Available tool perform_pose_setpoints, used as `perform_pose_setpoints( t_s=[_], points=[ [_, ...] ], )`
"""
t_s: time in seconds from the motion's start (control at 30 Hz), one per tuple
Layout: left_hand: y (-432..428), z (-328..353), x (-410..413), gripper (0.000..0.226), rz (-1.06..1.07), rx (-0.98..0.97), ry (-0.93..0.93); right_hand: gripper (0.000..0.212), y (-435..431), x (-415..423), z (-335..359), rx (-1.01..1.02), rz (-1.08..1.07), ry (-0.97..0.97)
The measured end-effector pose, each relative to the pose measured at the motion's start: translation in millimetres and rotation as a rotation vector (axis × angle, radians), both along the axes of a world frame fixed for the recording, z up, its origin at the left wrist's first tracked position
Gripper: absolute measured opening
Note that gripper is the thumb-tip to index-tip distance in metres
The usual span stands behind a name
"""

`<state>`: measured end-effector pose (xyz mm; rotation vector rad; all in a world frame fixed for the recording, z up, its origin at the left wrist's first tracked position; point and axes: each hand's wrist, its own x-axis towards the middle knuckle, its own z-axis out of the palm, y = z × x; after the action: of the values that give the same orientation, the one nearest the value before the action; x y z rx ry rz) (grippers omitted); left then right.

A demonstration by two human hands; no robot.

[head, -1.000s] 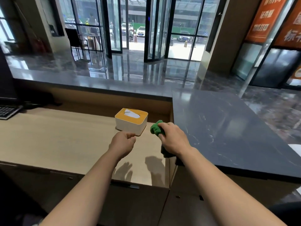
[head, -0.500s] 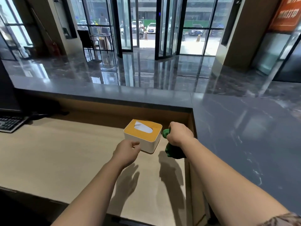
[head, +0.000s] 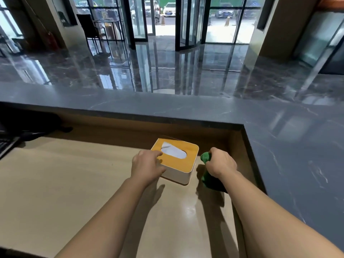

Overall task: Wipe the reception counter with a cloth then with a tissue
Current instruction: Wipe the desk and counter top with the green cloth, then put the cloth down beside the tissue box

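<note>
A white tissue box (head: 178,174) with an orange lid stands on the pale wooden desk (head: 74,183), and a white tissue (head: 173,151) shows in its slot. My left hand (head: 147,166) rests on the box's near left corner, with its fingers lying on the lid beside the slot. Right of the box, my right hand (head: 220,162) grips a bunched green cloth (head: 205,158) whose lower end hangs down to the desk. The raised dark grey stone counter (head: 297,146) runs along the back and down the right side.
A keyboard (head: 5,146) and dark items (head: 37,125) sit at the far left under the counter ledge. Beyond the counter lie a glossy lobby floor, a chair (head: 91,28) and glass doors (head: 186,21).
My view has moved closer to the desk corner. My left hand has moved forward from beside the box onto its lid. My right hand has brought the cloth down beside the box.
</note>
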<state>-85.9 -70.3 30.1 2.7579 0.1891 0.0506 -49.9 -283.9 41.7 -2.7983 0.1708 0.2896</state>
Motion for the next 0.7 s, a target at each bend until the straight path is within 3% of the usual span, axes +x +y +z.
perform_pose_setpoints(
  t_s=[0.23,0.37,0.6,0.7],
  points=[
    [17.9,-16.3,45.3,0.068,-0.330,0.223,0.092,0.041,-0.5,17.7,-21.4,0.008,-0.103,-0.036],
    [23.5,-26.9,58.9,0.060,-0.455,0.271,0.065,0.048,4.9,39.8,-30.3,0.066,-0.112,-0.069],
    [44.1,-32.4,64.6,0.051,-0.473,0.344,-0.027,0.047,20.8,85.3,-46.3,0.119,-0.110,-0.049],
    [62.7,-32.8,64.1,0.049,-0.449,0.275,-0.038,0.029,38.7,102.7,-49.5,0.122,-0.126,0.004]
  ],
)
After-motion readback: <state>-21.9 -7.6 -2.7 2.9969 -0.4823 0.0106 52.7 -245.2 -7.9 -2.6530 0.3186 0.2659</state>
